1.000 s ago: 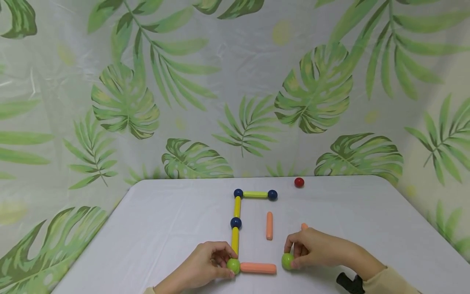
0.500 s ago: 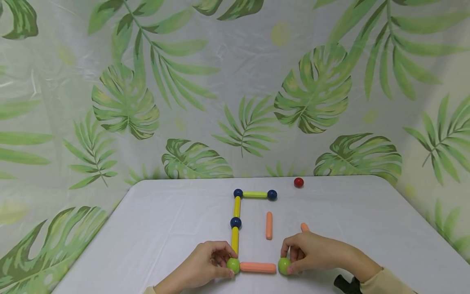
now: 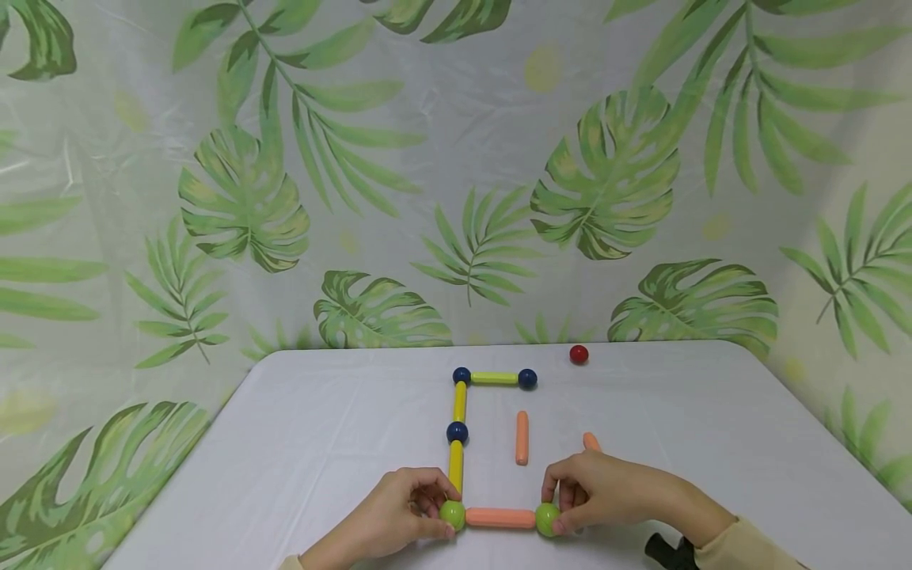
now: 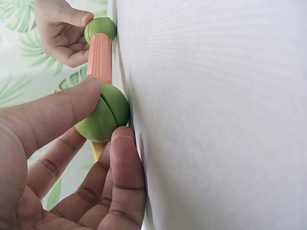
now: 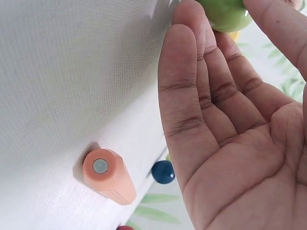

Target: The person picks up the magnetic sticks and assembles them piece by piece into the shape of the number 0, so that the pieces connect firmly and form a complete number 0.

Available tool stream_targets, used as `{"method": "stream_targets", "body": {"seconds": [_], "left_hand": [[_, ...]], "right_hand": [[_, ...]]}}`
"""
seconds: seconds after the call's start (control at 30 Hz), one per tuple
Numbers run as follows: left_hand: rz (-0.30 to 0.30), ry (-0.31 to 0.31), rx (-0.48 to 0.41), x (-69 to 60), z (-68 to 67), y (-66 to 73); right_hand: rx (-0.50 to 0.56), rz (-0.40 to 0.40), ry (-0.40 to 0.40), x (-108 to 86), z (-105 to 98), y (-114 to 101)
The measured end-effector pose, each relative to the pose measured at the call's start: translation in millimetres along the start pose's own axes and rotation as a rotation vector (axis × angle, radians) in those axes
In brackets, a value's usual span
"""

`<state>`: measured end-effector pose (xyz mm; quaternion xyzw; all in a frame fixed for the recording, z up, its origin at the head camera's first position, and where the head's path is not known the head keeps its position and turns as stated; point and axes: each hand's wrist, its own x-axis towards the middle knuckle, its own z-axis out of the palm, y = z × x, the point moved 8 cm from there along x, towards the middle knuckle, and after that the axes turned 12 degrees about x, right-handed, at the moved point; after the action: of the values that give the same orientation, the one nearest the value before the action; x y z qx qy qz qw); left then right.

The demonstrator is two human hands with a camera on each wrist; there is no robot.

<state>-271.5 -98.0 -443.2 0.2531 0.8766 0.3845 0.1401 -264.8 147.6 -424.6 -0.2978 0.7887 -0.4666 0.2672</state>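
Observation:
My left hand (image 3: pixel 399 507) pinches a green ball (image 3: pixel 452 515) at the near left corner of a chain of rods and balls. From this ball an orange rod (image 3: pixel 501 518) runs right to a second green ball (image 3: pixel 547 519), which my right hand (image 3: pixel 606 495) holds between thumb and fingers. In the left wrist view, the second ball (image 4: pixel 100 29) touches the rod's far end. A yellow rod (image 3: pixel 456 463) leads away from the left green ball to a dark blue ball (image 3: pixel 457 432). Beyond it come another yellow rod (image 3: pixel 460 402), a corner blue ball (image 3: pixel 461 375), a yellow-green rod (image 3: pixel 495 378) and an end blue ball (image 3: pixel 527 379).
A loose orange rod (image 3: pixel 522 438) lies inside the chain's outline. Another orange rod (image 3: pixel 591 442) is partly hidden behind my right hand. A red ball (image 3: pixel 579 355) sits by the far edge of the white table (image 3: pixel 321 427). A leaf-patterned curtain (image 3: pixel 484 158) hangs behind.
My right hand has moved left with its green ball, closing the gap to the orange rod's right end. The left hand has stayed in place.

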Motion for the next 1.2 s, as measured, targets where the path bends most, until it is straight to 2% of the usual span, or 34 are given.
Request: {"method": "stream_targets", "body": {"seconds": [0.33,0.47,0.77,0.97,1.2], "left_hand": [[0.0,-0.002,0.006,-0.2,0.7,1.0],[0.002,-0.002,0.009,-0.1,0.5,1.4],[0.042,-0.005,0.015,0.2,0.8,4.8],[0.046,-0.03,0.115,-1.0,-0.1,11.1],[0.108,0.034,0.296,-1.2,-6.0,28.8]], "right_hand": [[-0.014,0.042,0.003,2.0,-4.6,-2.5],[-0.063,0.046,0.051,7.1,-13.7,-6.0],[-0.126,0.073,0.214,24.4,-36.5,-9.0],[-0.169,0.165,0.327,41.3,-48.4,-3.6],[-0.209,0.275,0.414,56.1,-57.4,5.2]]}}
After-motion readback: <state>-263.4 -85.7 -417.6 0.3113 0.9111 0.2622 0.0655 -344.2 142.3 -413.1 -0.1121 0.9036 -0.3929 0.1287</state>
